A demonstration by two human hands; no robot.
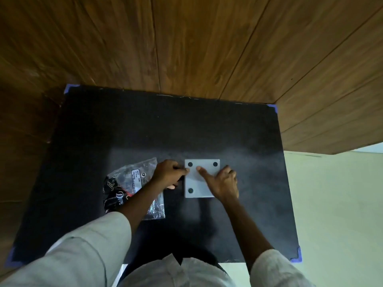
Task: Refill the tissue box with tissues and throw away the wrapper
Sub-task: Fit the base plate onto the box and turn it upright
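Observation:
A square grey tissue box [196, 183] lies upside down on the black table [145, 125], its base with round black feet facing up. My left hand [169, 172] grips the box's left edge. My right hand [222, 182] rests on the base, index finger stretched toward the middle, covering the near right corner. A crinkled plastic wrapper [132, 179], clear with black and red print, lies just left of the box, partly under my left forearm.
The table stands against a wooden plank wall [186, 38], with blue tape on its corners [296, 255]. A pale floor [339, 204] shows to the right. My light sleeves and shirt fill the near edge.

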